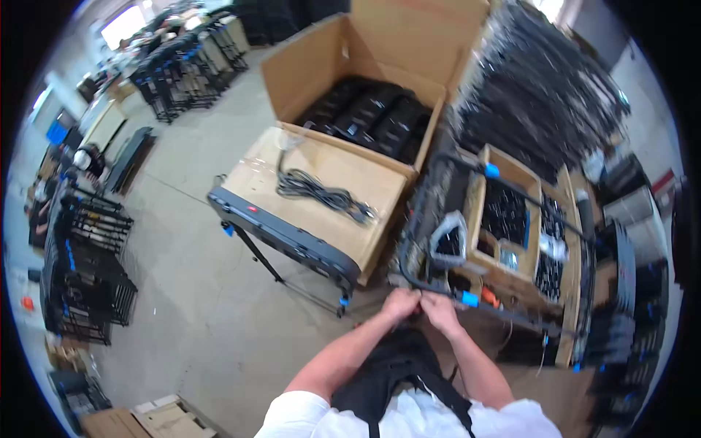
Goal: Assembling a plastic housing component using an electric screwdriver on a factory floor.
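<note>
Head view: black frame [504, 312] slants lengthwise down-right.

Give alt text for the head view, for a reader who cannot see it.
A left hand and right hand are close together near a black frame; ahead, a coiled cable lies on cardboard beside an open box of black parts.

- No readable text, numbers or signs.
- Box flap [420, 36]: faint reddish marks by the top picture edge, too blurred to read; can't tell if print.
- Black panel [292, 237]: small red patch, too small to tell if label.
- Cord [319, 191]: pale bit at right end, illegible.
</note>
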Motion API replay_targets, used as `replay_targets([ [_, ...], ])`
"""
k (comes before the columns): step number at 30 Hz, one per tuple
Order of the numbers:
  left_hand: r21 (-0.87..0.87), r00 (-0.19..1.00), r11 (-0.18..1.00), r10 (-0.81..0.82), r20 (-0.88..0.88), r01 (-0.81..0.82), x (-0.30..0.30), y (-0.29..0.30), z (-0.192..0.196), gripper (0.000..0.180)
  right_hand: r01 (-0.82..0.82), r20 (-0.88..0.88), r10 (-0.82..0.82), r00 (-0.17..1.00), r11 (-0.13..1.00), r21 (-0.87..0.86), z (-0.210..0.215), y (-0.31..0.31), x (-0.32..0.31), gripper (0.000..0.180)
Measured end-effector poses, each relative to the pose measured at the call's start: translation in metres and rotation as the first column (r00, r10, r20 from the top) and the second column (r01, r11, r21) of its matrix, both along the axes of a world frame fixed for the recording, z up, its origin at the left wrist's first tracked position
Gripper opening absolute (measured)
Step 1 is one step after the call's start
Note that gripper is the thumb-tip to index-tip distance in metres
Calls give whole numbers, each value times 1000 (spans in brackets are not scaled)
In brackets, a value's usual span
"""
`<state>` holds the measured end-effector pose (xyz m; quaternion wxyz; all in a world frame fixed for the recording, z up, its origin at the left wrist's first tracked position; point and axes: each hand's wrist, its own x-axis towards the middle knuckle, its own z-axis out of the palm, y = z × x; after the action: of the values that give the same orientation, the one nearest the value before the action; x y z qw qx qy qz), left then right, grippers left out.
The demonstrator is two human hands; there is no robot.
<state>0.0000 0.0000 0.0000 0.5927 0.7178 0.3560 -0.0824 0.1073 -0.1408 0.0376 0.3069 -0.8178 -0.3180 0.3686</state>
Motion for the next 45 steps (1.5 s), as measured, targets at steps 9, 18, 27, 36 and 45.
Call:
replay_targets([
  [9,132,950,953,247,192,-274,-40,-18,22,40,-647,492,685,537,709,-281,92,74,2,26],
  [18,156,923,941,246,295,-301,-44,-20,9,33,-833,679,715,165,470,-292,65,72,21,16],
  [27,41,869,944,282,407,-326,-44,-25,1,30,-754,663,685,301,597,-274,78,51,21,18],
  [36,-322,870,901,389,302,-291,-46,-7,-2,28,-664,520,529,671,741,102,74,58,25,14],
  [45,-538,896,835,324,303,-119,-56,4,-3,22,-677,513,503,695,699,232,72,55,23,16],
])
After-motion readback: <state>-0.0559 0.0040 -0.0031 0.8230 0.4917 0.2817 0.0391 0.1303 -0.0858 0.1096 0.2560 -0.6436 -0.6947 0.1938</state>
